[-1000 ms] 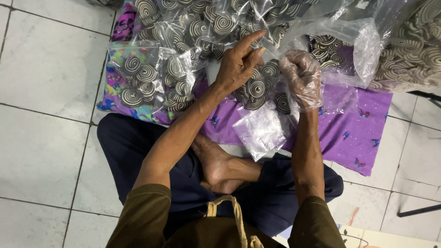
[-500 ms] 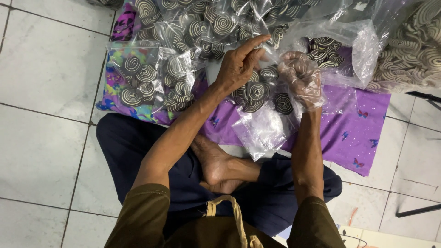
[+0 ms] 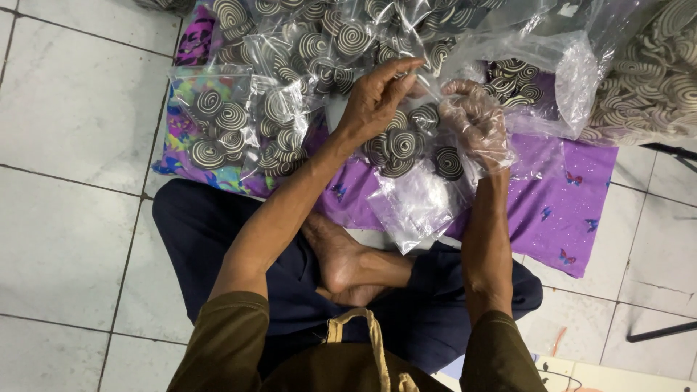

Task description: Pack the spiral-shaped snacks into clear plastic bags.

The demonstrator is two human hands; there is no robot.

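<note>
Bagging step judged under way: clear bag (image 3: 417, 207) pinched by left hand (image 3: 377, 101); right hand (image 3: 475, 123), plastic-covered, grip closed on its mouth; spiral pieces (image 3: 399, 145) just below. Steady opening needed next.

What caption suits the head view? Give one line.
Seated person's left hand and plastic-covered right hand hold a clear bag amid spiral coils.

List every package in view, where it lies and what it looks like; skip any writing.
Held bag: clear plastic, hanging open between left hand and film-covered right hand, spiral discs inside.
Filled bags: clear, on the cloth at left, packed with black-and-cream spiral discs.
Big bag: clear, crumpled, upper right, more discs within.
Cloth: purple with butterflies, under everything.
No labels, signs or screens seen.
</note>
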